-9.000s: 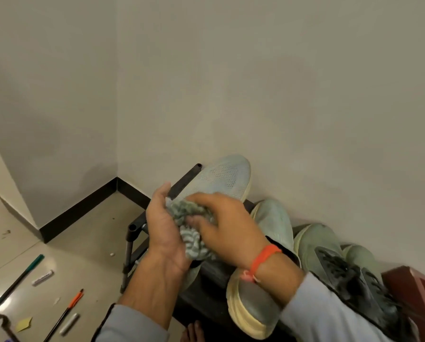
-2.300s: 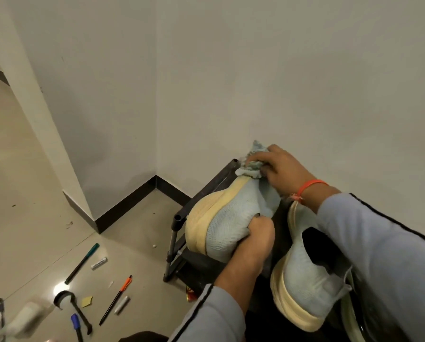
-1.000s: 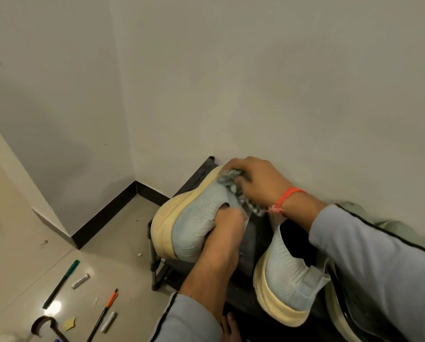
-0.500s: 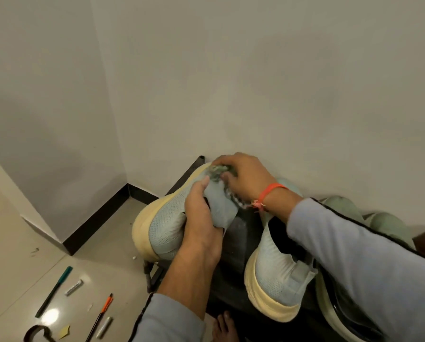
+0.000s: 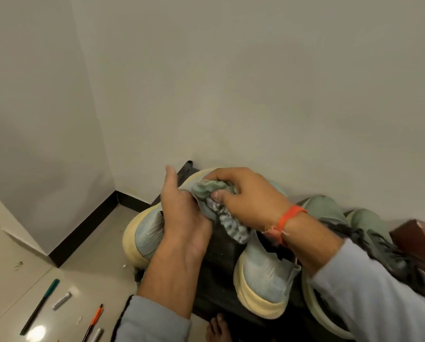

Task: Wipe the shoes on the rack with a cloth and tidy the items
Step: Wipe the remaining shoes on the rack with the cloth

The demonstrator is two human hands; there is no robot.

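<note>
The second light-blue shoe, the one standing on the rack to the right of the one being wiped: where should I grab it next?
Take the second shoe by its heel collar, from the near side and above. Its heel faces you, the opening is up, and the knit collar stands free to pinch. Its toe is hidden under the right hand and cloth.

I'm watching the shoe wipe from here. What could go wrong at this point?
The tilted shoe overhangs the rack end, held only by the left hand; a loosened grip could drop it. The cloth bunched in the right hand may just smear. Pens on the floor could trip a step.
</note>
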